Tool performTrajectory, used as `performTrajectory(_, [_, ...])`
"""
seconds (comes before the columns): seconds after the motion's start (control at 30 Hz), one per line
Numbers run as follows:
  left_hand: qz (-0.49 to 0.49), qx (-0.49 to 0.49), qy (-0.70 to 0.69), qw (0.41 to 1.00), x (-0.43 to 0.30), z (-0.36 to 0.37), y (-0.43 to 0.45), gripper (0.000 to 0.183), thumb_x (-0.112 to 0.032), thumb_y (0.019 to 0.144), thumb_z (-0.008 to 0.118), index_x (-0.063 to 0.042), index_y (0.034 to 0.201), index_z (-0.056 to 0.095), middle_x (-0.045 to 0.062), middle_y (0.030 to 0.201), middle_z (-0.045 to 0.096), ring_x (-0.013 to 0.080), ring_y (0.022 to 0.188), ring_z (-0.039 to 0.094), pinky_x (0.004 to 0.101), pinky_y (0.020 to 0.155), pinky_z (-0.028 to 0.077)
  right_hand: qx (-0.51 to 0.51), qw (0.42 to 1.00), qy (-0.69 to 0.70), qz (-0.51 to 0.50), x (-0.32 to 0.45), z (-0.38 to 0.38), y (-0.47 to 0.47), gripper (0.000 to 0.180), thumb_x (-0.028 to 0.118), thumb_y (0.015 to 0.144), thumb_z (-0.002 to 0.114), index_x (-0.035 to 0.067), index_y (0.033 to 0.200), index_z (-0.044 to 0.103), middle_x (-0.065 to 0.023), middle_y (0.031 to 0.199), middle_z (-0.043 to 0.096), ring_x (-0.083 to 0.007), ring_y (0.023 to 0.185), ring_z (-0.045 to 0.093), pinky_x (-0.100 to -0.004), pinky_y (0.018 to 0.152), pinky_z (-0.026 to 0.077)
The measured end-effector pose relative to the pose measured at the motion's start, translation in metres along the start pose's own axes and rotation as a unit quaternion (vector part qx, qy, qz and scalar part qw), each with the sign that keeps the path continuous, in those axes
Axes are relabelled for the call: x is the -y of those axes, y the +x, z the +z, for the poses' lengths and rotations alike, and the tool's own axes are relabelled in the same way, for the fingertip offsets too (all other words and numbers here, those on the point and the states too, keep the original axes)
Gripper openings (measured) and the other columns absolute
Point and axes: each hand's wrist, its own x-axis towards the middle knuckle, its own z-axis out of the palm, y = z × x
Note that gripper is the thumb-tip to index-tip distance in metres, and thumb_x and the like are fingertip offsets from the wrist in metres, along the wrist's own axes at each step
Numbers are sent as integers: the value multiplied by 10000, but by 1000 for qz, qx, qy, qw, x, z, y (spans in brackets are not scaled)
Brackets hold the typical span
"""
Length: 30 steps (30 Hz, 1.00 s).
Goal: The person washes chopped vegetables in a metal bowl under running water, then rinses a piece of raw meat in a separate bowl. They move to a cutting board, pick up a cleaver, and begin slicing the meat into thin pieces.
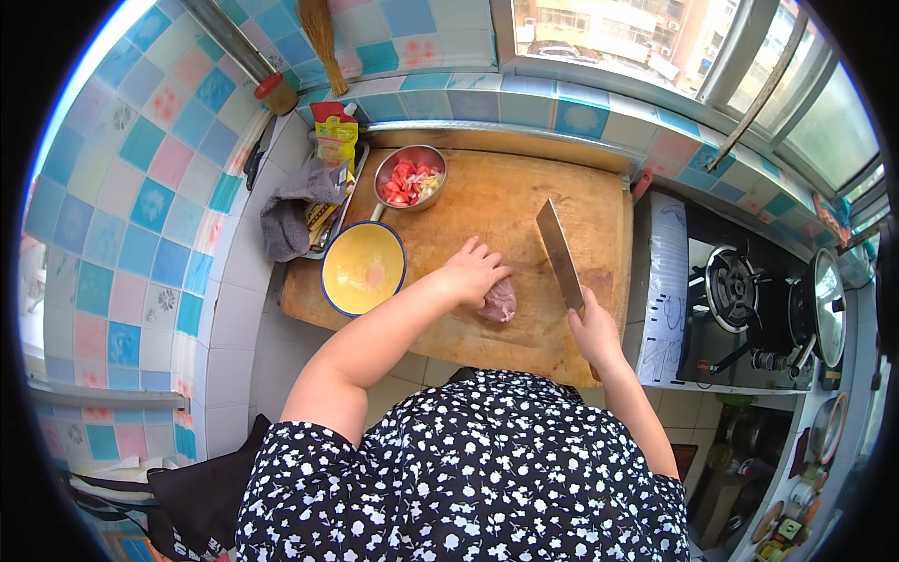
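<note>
A piece of raw meat (500, 302) lies on the large wooden cutting board (484, 190). My left hand (475, 272) presses on the meat's far end, fingers spread over it. To the right, my right hand (595, 327) grips the handle of a cleaver (558, 249). Its broad blade points away from me, apart from the meat. Left of my left hand is a yellow bowl with a blue rim (351, 267), holding what looks like a little clear liquid. Behind that bowl stands a metal bowl (437, 156) with cut red pieces, probably tomato, and pale chopped bits.
At the left, a tray (359, 165) holds a yellow-and-red spouted pouch (336, 137) and a grey cloth (298, 204). A gas stove (716, 351) with a lidded pan (827, 309) adjoins the board on the right. A tiled ledge (449, 105) and window run behind.
</note>
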Motion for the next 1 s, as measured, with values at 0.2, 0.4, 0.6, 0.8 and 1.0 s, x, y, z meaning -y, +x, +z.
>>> performTrajectory(0.2, [27,-8,-2,1000,11,6,-1,558,-258,662,748,-100,1161,554,141,1143,589,313,1140,527,437,946,440,-9,1000,16,-1,-5,3,1,470,182,914,549,115,1363,427,-199,916,662,-398,913,632,-492,815,484])
performTrajectory(0.4, [-188,-125,-258,939,7,-13,-17,486,-305,744,745,-66,1124,558,150,1005,693,324,929,669,408,822,528,-8,1000,3,4,-2,-2,1,465,182,920,543,115,1365,426,-198,910,660,-402,909,632,-493,814,487])
performTrajectory(0.6, [-176,-121,-889,406,-9,63,5,503,-377,931,622,-101,1328,483,76,1235,594,219,1094,605,394,910,518,-8,1000,8,-9,-1,2,0,470,166,915,546,115,1366,424,-206,897,657,-412,893,633,-503,801,488])
performTrajectory(0.8, [-239,6,-637,733,-9,64,-16,280,-243,925,610,-32,1090,529,107,1063,663,239,956,656,387,821,538,-8,1000,-1,-12,-1,2,1,466,159,910,547,114,1359,430,-201,872,655,-411,866,634,-506,789,488])
performTrajectory(1.0, [-19,-350,-143,926,-21,24,-34,458,-182,777,716,-107,1195,542,97,1285,535,280,1248,461,440,1048,393,16,1000,-11,-2,7,-3,-1,465,153,903,547,124,1354,436,-181,880,664,-396,870,641,-499,783,493])
